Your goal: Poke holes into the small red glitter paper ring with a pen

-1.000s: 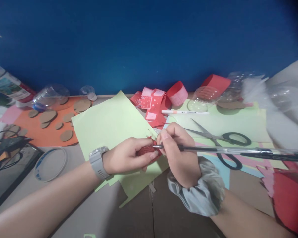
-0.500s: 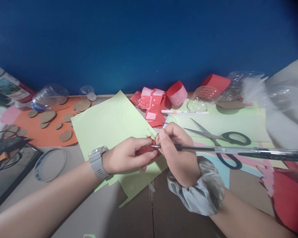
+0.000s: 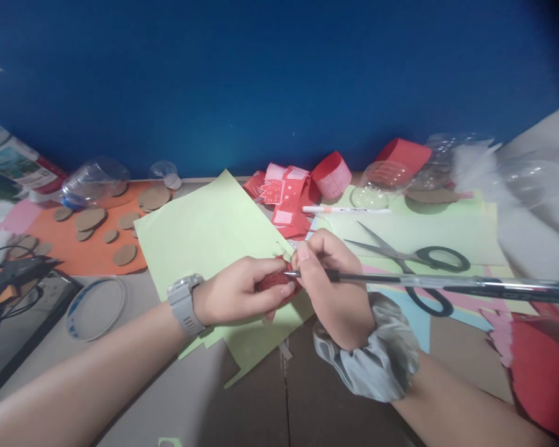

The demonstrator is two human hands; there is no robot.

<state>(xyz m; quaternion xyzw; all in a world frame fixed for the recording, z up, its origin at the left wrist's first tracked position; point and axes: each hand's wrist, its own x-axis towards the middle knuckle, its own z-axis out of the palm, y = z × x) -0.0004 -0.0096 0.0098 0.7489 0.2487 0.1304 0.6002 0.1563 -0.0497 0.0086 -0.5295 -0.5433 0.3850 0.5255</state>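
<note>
My left hand, with a grey watch at the wrist, pinches a small dark red patterned piece between thumb and fingers. Close against it, my right hand is closed round a black and clear pen, whose tip points left at the red piece. A thin light green strip shows at the fingertips of my right hand; whether it is gripped is hard to tell. Beneath both hands lies a light green paper sheet with a cut lower edge.
Black-handled scissors lie open on papers at right, near a white marker. Red and pink paper pieces sit behind my hands. At left are cardboard discs on orange paper, a tape ring and a plastic bottle.
</note>
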